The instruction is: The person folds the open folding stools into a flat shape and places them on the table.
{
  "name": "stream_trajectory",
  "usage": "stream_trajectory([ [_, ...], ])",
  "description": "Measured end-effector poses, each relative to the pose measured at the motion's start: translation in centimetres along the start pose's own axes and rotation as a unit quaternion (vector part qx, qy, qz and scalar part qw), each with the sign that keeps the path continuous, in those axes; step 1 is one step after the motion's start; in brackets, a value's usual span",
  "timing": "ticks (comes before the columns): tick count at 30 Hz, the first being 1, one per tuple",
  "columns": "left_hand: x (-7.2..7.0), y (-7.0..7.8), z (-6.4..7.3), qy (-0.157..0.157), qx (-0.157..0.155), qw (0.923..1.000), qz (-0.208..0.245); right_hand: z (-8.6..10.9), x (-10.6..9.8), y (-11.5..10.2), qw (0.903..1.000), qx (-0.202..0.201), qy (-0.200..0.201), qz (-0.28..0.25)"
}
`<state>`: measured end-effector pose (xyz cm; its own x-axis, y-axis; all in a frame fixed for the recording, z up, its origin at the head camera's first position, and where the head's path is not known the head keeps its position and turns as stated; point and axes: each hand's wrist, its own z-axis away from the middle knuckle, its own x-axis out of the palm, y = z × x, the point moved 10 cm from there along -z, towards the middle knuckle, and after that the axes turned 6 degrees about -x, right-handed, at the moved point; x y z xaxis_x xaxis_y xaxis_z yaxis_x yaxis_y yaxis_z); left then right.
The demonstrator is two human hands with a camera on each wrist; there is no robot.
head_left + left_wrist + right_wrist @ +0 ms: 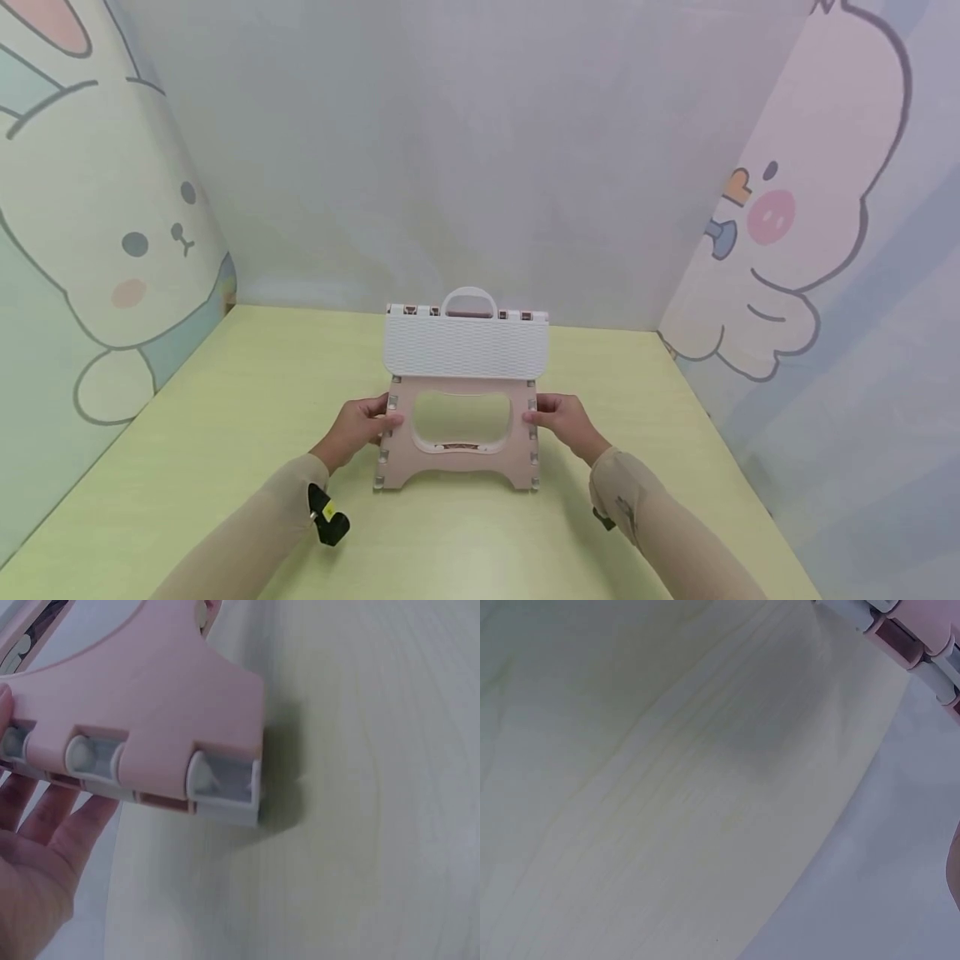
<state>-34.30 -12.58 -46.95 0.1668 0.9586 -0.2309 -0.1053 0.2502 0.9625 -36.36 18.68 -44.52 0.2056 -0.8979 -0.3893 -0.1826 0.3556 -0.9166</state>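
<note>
A folding step stool (465, 342) stands at the middle of the table, with a white woven-textured top and pink leg panels. Its top tilts up at the back, where a white carry handle (468, 293) rises. My left hand (354, 429) grips the left edge of the pink front panel (465, 463), thumb on its face and fingers behind. On the opposite edge my right hand (568, 423) holds the same panel in like manner. The left wrist view shows the panel's foot and hinge knuckles (97, 757) close up, left fingers beneath. Only a sliver of right hand (954, 866) shows in the right wrist view.
The pale yellow wood-grain table (262, 392) spreads around the stool. A grey curtain (465, 167) hangs along the back edge, and cartoon-printed curtains (120, 242) enclose both sides. Black wrist camera (327, 517) hangs by the left sleeve.
</note>
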Motion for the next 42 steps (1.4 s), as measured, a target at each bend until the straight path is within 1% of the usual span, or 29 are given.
stream_trajectory([
  [7, 0.15, 0.0, -0.02, -0.006, 0.004, 1.0, -0.003, -0.1, 0.1, 0.13, 1.0, -0.006, -0.002, 0.003],
  [14, 0.21, 0.07, -0.04, -0.01, 0.0, 0.9999, -0.004, -0.15, 0.04, 0.17, 1.0, 0.004, 0.002, 0.007],
  [21, 0.31, 0.03, -0.06, -0.015, -0.001, 0.9999, -0.003, -0.07, 0.09, -0.01, 1.0, 0.007, -0.004, 0.004],
  [33, 0.18, -0.15, -0.19, -0.013, -0.001, 0.9999, -0.005, 0.0, 0.14, 0.03, 0.9999, 0.013, -0.002, 0.007],
  [42, 0.19, -0.37, -0.1, -0.009, -0.016, 0.9998, -0.003, -0.18, 0.23, 0.39, 0.9998, 0.011, -0.013, 0.011],
])
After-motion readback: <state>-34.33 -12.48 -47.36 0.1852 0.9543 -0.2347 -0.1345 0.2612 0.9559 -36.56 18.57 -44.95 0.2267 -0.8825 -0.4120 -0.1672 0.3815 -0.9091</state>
